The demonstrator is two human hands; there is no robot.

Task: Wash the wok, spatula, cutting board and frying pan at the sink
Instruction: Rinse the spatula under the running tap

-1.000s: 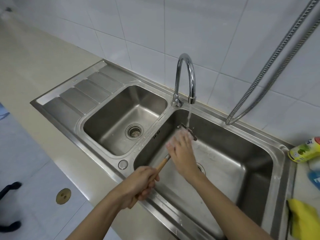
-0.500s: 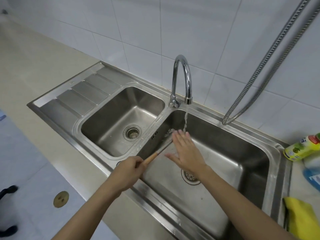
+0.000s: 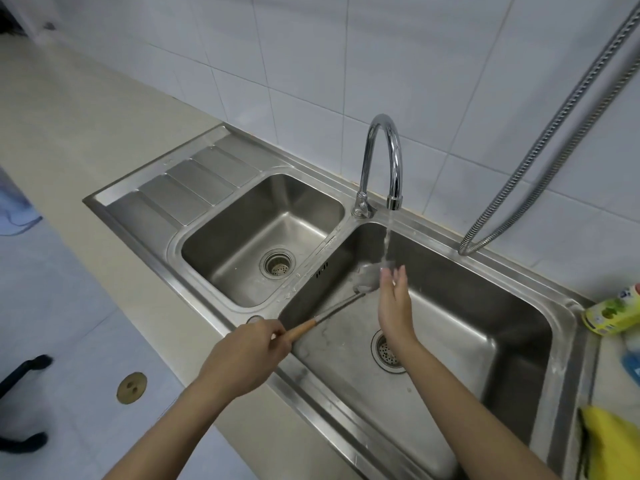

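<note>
Steel fills most of the view: a double sink [image 3: 568, 327] set into a pale surface [image 3: 86, 133], with a ribbed draining area on its left side, a smaller basin in the middle and a larger basin on the right. Each basin has a round drain strainer in its floor. A curved chrome tap [image 3: 382, 161] rises from the strip between the two basins, and a thin stream of water [image 3: 387, 244] runs from its spout down into the larger basin.

The left hand [image 3: 247, 355] is clenched around the wooden end of the spatula [image 3: 341, 304], at the near left corner of the larger basin. The spatula's metal shaft slants up and away from that hand, and its blade sits under the stream, wet and blurred. The right hand [image 3: 394, 306] is released, fingers straight and close together, held edge-on just beside the blade, with the fingertips in the water; whether the palm touches the blade I cannot tell.

A ribbed metal hose [image 3: 554, 133] hangs along the white tiled wall [image 3: 311, 64] and ends at the sink's back rim. At the right edge a yellow-green bottle [image 3: 613, 315] lies on the surface, with something blue just below it and a yellow cloth [image 3: 613, 445] nearer the camera. The wok, cutting board and frying pan are out of view.
</note>
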